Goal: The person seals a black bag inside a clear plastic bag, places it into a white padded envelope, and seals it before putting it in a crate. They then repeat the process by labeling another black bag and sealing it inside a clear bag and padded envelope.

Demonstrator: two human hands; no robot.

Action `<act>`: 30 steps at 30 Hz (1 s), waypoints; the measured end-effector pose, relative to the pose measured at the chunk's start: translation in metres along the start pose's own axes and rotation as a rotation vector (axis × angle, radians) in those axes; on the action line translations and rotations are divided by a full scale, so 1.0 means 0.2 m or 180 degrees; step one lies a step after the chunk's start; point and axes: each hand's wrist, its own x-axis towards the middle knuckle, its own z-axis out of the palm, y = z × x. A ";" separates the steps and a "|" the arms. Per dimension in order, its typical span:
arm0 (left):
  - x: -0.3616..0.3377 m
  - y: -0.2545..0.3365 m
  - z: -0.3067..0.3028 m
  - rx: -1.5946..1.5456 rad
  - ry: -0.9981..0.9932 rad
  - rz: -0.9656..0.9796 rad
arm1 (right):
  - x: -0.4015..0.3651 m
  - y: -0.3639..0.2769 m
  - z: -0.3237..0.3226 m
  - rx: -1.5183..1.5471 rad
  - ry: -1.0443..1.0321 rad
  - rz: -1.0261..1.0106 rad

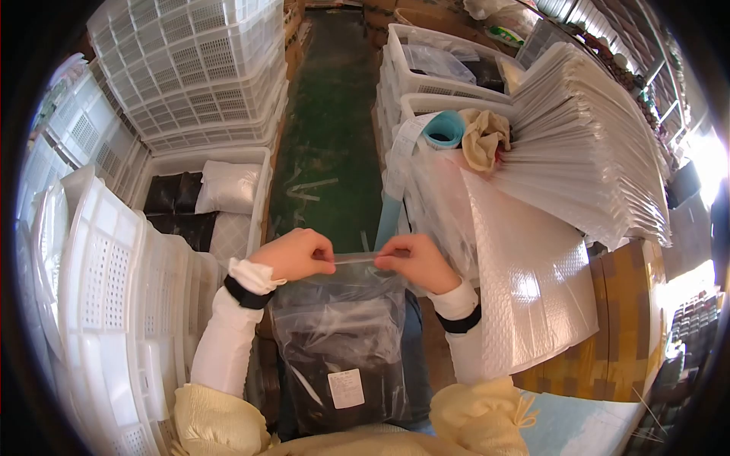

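A clear plastic bag (341,311) hangs in front of my lap, with something dark inside and a white printed label (347,388) low on its front. My left hand (295,255) pinches the top edge of the bag at its left end. At the right end of the same edge, my right hand (417,261) pinches it between thumb and fingers. The strip between both hands is pulled straight and level. What the dark contents are, I cannot make out.
White crates (205,68) are stacked on the left; a lower crate (262,163) holds black and white packages. To the right lie a fanned stack of bubble mailers (570,144), a roll of blue-backed labels (443,131) and a taped cardboard box (627,319). Green floor (323,114) runs between.
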 end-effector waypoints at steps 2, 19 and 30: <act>-0.14 0.08 0.00 0.0208 0.0210 -0.0055 | -0.10 -0.03 0.02 0.0119 -0.0014 -0.0162; -0.72 0.26 0.52 -0.0076 0.0856 0.0379 | -0.79 0.13 0.23 -0.0011 -0.0501 -0.0806; -0.61 0.34 0.78 0.1604 0.0622 0.1039 | -0.52 0.05 0.24 -0.0095 0.1570 -0.0544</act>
